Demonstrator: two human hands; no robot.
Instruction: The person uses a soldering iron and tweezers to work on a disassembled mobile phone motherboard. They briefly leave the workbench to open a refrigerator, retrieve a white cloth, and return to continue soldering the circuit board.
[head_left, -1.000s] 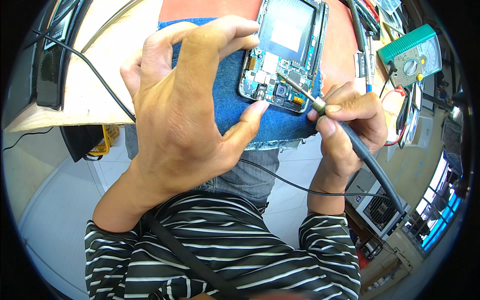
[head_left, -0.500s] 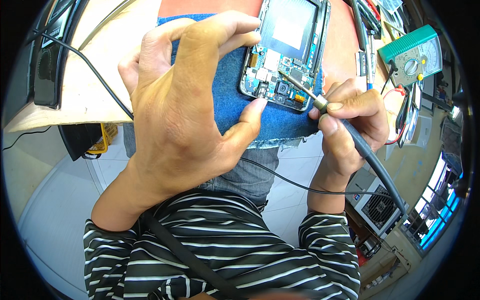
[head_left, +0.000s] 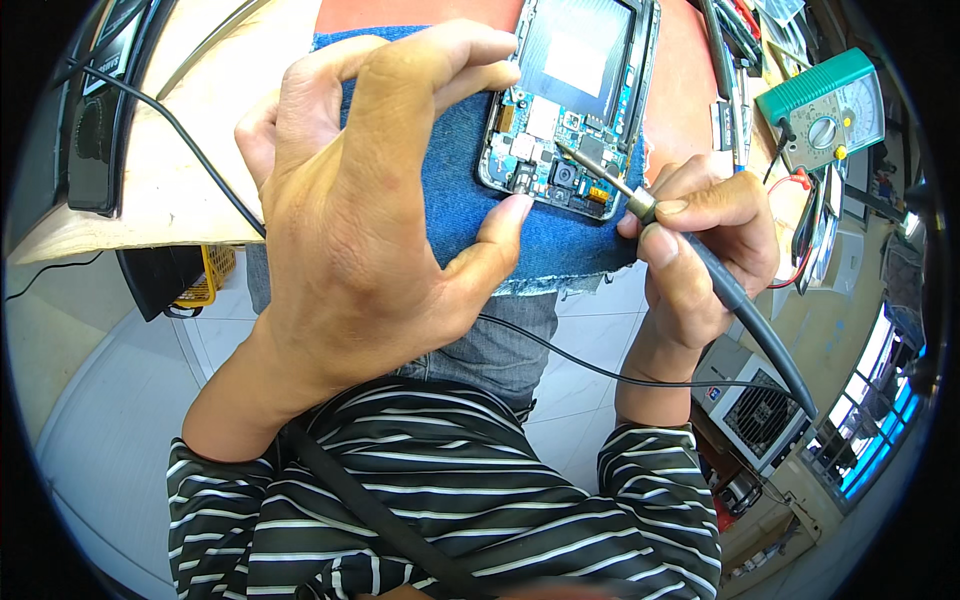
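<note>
An opened smartphone (head_left: 541,125) lies on a piece of blue denim (head_left: 455,190), its green-blue circuit board bare at the near end. My left hand (head_left: 365,220) arches beside it, fingertips against the left edge and thumb at the near edge, steadying the phone. Pinched between the thumb and fingers of my right hand (head_left: 715,235) is a soldering iron (head_left: 735,290) with a thick dark handle. Its thin tip points up and left over the board, close to a dark chip; whether it touches cannot be told.
To the right stands a green-cased analog multimeter (head_left: 822,110), with hand tools and a red test lead (head_left: 795,180) nearby. A black cable (head_left: 175,125) crosses the wooden tabletop (head_left: 215,190) at left. Orange mat (head_left: 685,100) shows behind the phone. A fan-vented white box (head_left: 750,405) sits lower right.
Very little differs. The rear of the soldering iron's handle has shifted slightly upward, and the phone has slid a touch left. Both hands keep their hold.
</note>
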